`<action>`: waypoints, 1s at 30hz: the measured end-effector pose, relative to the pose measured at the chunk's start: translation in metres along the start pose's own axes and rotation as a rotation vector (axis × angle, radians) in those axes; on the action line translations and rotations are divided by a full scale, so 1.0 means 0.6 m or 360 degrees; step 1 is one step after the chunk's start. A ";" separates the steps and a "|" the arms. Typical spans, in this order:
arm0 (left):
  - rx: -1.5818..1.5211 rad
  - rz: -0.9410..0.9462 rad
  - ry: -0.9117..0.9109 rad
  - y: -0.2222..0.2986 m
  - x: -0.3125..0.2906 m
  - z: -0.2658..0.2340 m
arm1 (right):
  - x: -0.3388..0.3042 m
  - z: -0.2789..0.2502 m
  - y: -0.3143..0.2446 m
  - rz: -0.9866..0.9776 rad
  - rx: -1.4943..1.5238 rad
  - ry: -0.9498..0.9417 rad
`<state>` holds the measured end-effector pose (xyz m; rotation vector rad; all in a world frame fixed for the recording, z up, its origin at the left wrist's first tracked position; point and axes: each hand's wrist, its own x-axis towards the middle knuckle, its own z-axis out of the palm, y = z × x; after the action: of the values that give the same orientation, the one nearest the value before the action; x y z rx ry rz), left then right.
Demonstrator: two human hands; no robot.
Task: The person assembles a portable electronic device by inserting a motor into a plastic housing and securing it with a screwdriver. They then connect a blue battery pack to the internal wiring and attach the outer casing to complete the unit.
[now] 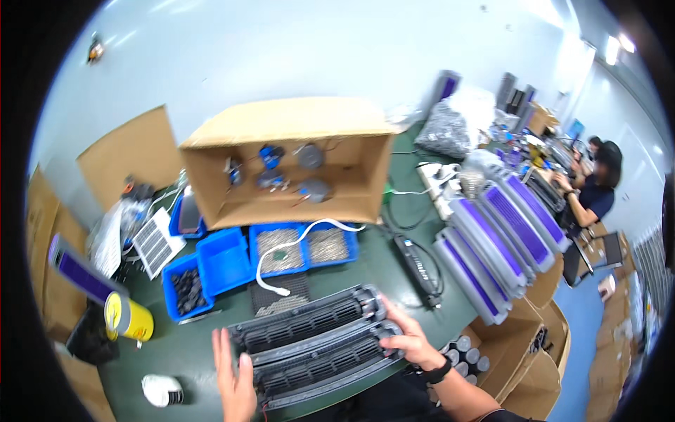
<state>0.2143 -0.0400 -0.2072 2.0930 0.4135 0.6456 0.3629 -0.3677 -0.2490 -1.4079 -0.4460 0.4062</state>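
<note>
A pair of long black slatted plastic housings point(320, 360) lies side by side in front of me, slanting up to the right. At their right end sit round fittings, partly covered by fingers. My right hand point(413, 343), with a dark band at the wrist, grips that end, the thumb over the near housing. Along the left end is my left hand point(235, 383), fingers stretched out and thumb apart; whether it presses on the plastic I cannot tell. A thin red wire shows beside this hand. Behind the housings lies a dark textured mat point(281, 295), crossed by a white cable point(264, 264).
Blue bins point(223, 260) with small parts stand behind, before an open cardboard box point(288, 211) holding motor-like parts. A yellow canister point(129, 316) and white cup point(162, 390) are left. Right are a black power strip point(418, 271), grey-purple panels point(485, 246) and a co-worker point(598, 190).
</note>
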 end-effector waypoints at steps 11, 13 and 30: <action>0.0454 0.0638 -0.0505 0.087 -0.010 0.058 | 0.004 -0.014 -0.008 -0.0034 -0.0017 -0.0116; 0.0503 0.0675 -0.0476 0.085 -0.005 0.059 | 0.006 -0.010 -0.014 0.0006 0.0005 -0.0119; 0.0482 0.0640 -0.0599 0.061 0.015 0.069 | -0.071 -0.045 -0.276 0.0039 -0.1314 -0.0277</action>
<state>0.2476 -0.0827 -0.1940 2.5520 -0.1375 0.4137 0.3421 -0.4325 -0.0900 -2.1853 -0.7931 0.3805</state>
